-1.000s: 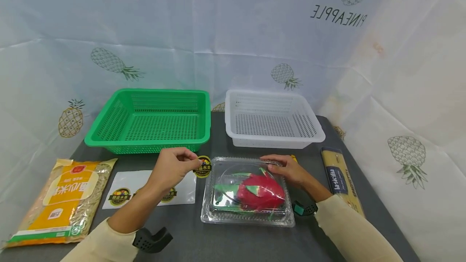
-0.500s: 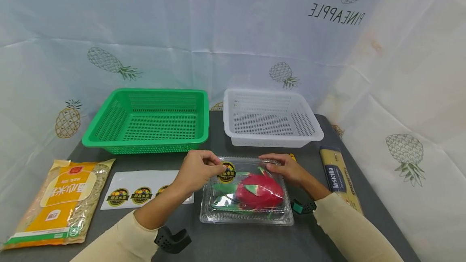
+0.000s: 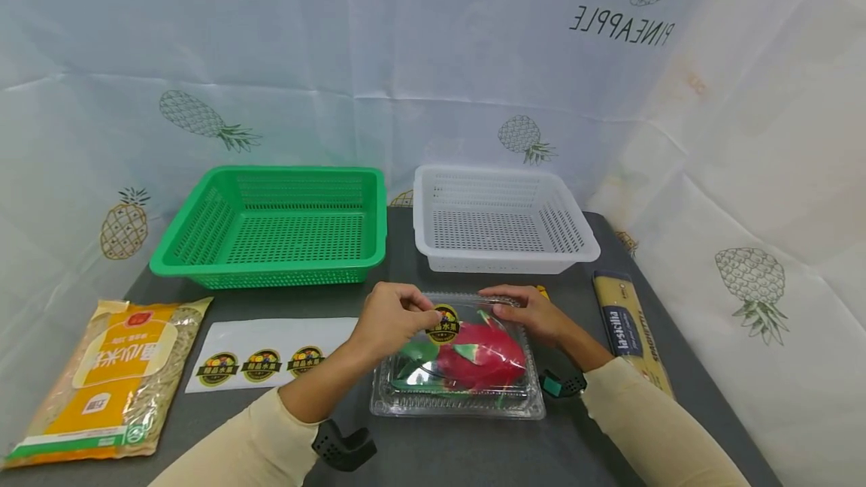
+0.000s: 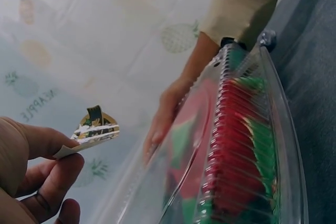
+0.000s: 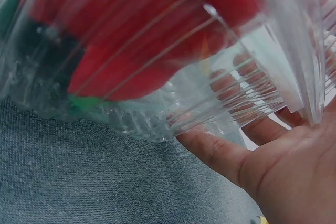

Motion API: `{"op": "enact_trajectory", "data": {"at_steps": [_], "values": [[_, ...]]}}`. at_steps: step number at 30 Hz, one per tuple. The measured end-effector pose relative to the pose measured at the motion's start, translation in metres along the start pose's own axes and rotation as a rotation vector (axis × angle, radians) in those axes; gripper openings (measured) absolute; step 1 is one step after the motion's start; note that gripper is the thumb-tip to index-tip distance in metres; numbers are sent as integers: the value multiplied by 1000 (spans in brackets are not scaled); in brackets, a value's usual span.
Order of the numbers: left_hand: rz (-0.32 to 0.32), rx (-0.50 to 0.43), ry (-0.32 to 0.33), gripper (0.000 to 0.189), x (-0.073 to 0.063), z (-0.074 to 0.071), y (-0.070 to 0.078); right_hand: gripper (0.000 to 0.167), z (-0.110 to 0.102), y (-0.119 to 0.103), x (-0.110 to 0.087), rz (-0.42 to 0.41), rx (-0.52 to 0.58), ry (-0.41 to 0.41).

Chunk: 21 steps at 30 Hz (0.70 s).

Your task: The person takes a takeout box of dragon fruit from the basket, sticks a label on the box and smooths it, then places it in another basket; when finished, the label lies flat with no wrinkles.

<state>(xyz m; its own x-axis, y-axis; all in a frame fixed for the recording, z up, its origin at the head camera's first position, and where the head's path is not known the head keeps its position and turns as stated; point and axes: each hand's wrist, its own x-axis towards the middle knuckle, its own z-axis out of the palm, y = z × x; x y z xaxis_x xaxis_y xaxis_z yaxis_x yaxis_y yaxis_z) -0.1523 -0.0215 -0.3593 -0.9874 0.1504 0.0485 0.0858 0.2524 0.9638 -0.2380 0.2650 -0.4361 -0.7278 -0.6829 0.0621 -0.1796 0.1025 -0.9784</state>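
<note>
My left hand (image 3: 395, 320) pinches a round black-and-gold sticker (image 3: 444, 324) by its edge between thumb and finger. In the left wrist view the sticker (image 4: 100, 128) is slightly bent and stands apart from the lid. Below it lies a closed clear plastic clamshell box (image 3: 460, 408), with a red dragon fruit (image 3: 490, 358) with green scales inside. My right hand (image 3: 531, 316) holds the box's far right corner. Seen from the right wrist, its fingers (image 5: 215, 156) span the ribbed side, some of them behind the plastic. Left of the box, a white sheet (image 3: 271, 329) bears three similar stickers.
A green basket (image 3: 271, 270) and a white basket (image 3: 507, 258) stand along the back of the grey table (image 3: 419, 457). At the left lies a bag of grain (image 3: 115, 382). A pasta packet (image 3: 629, 329) lies on the right, and a small yellow item (image 3: 543, 291) shows behind my right hand.
My left hand has carried the sticker rightward from beside the box to over its lid, uncovering the stickers on the sheet. My right hand has stayed at the box's corner.
</note>
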Motion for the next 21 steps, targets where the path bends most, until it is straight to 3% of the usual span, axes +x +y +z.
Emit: {"op": "enact_trajectory", "data": {"at_steps": [13,21], "values": [[2,56,-15,10,3,19,-9,41,0,0,1,24,-7,3],[59,125,16,12,4,28,-14,41,-1,1,1,20,-41,8]]}}
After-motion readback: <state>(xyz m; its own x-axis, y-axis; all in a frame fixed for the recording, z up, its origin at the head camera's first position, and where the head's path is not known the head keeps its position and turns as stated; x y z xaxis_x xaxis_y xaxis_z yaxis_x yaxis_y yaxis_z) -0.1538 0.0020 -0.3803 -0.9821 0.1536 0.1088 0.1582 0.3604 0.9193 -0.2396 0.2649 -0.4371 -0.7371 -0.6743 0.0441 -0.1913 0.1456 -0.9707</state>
